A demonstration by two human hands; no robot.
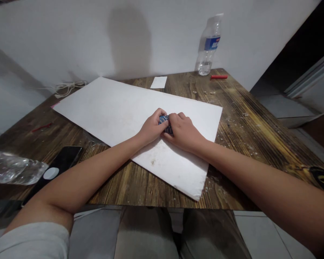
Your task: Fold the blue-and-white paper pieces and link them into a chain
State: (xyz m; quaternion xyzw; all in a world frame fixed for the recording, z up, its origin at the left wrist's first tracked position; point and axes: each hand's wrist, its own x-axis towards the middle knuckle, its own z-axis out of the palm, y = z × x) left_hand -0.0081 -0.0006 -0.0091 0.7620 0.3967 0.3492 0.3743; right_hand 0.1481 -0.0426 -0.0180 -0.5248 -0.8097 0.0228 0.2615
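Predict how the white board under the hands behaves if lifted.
The white board looks fairly stiff: it lies flat with straight long edges. It's probably light for its area, being thin. Its roughened near corner suggests the edge may fray if knocked.

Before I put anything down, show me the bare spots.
Free: the white board left of the left hand; the tabletop between the paper slip and upright bottle. Crowded: front left, with the lying bottle and black phone; right of the board, pale scraps litter it.

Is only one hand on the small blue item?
No, the left hand and the right hand both hold the small blue item over the white board.
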